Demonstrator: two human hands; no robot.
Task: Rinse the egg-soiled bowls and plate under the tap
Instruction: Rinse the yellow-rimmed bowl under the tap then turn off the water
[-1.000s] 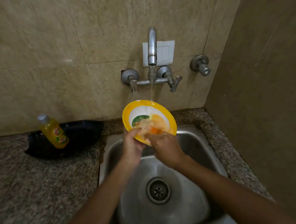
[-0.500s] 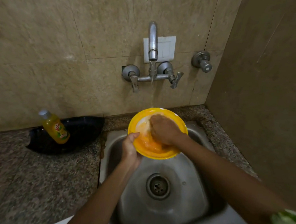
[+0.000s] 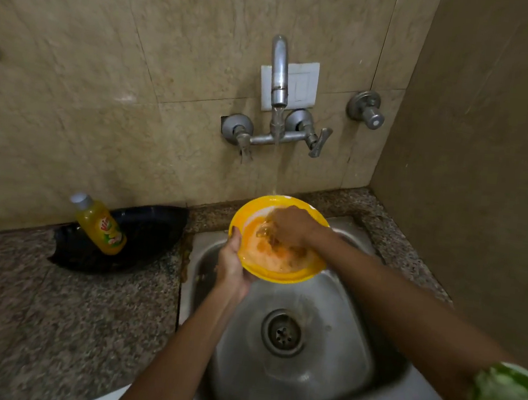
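The yellow bowl sits tilted over the sink beneath the tap, left hand gripping its rim to steady it while the right hand, fingers curled, rubs egg residue inside.
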